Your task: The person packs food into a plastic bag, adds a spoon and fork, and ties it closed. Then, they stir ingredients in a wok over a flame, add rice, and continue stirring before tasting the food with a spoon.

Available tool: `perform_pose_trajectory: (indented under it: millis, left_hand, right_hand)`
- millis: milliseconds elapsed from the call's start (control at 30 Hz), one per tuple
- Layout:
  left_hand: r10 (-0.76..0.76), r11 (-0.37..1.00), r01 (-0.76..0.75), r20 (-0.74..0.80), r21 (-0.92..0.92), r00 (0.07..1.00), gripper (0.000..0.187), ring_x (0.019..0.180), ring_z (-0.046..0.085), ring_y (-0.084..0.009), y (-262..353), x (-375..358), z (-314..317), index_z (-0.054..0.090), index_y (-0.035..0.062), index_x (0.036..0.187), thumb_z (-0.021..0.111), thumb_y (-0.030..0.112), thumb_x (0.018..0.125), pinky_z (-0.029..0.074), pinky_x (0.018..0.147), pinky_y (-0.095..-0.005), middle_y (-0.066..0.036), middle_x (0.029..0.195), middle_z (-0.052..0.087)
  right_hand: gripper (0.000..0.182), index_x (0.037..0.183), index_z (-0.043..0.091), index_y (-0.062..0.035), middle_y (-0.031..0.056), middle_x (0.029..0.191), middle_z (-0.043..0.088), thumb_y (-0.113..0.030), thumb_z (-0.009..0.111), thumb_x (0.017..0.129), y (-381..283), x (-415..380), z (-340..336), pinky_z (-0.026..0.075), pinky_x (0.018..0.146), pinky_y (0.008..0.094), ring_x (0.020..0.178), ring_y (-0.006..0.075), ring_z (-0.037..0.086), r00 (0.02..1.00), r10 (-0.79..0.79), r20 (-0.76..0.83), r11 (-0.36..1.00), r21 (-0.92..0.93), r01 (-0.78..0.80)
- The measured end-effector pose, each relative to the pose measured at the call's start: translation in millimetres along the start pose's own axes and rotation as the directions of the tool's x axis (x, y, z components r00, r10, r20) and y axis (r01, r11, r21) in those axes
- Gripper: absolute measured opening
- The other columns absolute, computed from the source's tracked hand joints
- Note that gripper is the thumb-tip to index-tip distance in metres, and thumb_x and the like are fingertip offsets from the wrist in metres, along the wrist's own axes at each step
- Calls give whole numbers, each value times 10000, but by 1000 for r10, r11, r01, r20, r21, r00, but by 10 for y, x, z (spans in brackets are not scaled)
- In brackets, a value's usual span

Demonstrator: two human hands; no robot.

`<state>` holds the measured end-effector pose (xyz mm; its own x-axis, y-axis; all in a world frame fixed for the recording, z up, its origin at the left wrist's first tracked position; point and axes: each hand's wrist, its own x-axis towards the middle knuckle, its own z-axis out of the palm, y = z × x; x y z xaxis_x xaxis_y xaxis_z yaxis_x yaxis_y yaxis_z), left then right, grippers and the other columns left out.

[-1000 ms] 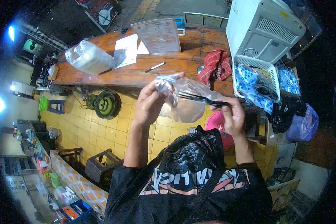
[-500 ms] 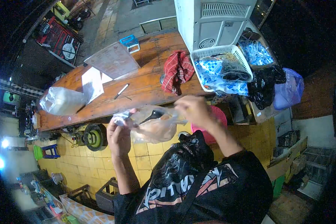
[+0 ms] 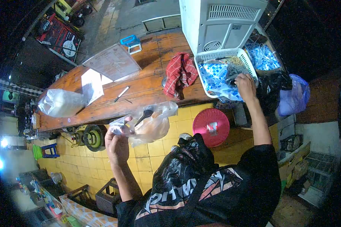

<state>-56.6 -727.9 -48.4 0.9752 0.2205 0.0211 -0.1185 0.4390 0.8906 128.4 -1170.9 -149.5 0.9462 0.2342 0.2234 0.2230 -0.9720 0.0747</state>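
My left hand [image 3: 118, 145] is closed round the gathered end of a clear plastic bag [image 3: 161, 130]. Inside the bag are a black spoon [image 3: 144, 114] and something pale that I cannot make out. My right hand [image 3: 246, 87] is over the front right of a white basket [image 3: 231, 53], fingers curled down at dark plastic [image 3: 236, 70]; whatever they pinch is hidden. Blue-and-white patterned packets [image 3: 216, 75] and tan rubber bands [image 3: 235, 60] also lie in the basket.
A red cloth [image 3: 180, 73], a pen [image 3: 122, 94], a menu board [image 3: 111, 62], paper and a filled clear bag [image 3: 62, 103] are on the wooden table [image 3: 149, 85]. Below it stands a pink lidded bucket [image 3: 212, 126]. Behind the basket rises a white appliance [image 3: 223, 26].
My right hand has moved from beside the clear bag's free end, right and away from me, to the basket. My left hand still holds the bag, slightly further left.
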Motion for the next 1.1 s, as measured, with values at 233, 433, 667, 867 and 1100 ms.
perform_pose_trajectory:
  millis: [233, 433, 667, 867, 1100]
  left_hand:
    - [-44, 999, 44, -6, 5, 999, 210, 916, 569, -246, -2, 63, 14, 555, -36, 933, 476, 15, 745, 495, 748, -349, -256, 1105, 536]
    - [-58, 997, 60, -37, 50, 998, 189, 858, 573, -225, -25, 128, 68, 552, -25, 874, 442, -7, 721, 488, 738, -334, -243, 1101, 545]
    - [-45, 985, 66, -130, 161, 991, 207, 899, 557, -214, 36, 139, 124, 540, -6, 942, 527, 117, 776, 453, 777, -328, -197, 1098, 562]
    - [-22, 993, 33, -99, 110, 995, 112, 813, 571, -179, 189, 141, 76, 549, 17, 862, 519, 102, 796, 459, 779, -331, -225, 1124, 543]
    - [-32, 996, 46, -186, 70, 982, 111, 773, 575, -176, 370, 184, -151, 542, 5, 857, 505, 71, 776, 472, 769, -329, -218, 1123, 546]
  right_hand:
    - [120, 793, 614, -42, 94, 888, 560, -92, 513, 752, 40, -74, 132, 464, 721, 393, 898, 265, 538, 972, -183, -151, 981, 36, 190]
    - [155, 853, 620, -49, 105, 988, 509, -102, 509, 758, -67, -11, 195, 474, 740, 393, 957, 256, 510, 987, -152, 46, 987, -47, 154]
    - [137, 851, 597, -9, 133, 1017, 515, -89, 510, 781, -75, 24, 184, 477, 739, 410, 979, 306, 516, 984, -119, 135, 993, 41, 114]
    - [161, 878, 599, 43, 145, 1070, 503, -47, 505, 784, 1, 76, 75, 477, 750, 382, 959, 310, 507, 968, -162, 192, 983, -49, 174]
    - [164, 897, 601, 44, 156, 1038, 508, -30, 500, 792, 86, -67, 252, 451, 797, 383, 951, 313, 507, 991, -99, 94, 990, -95, 108]
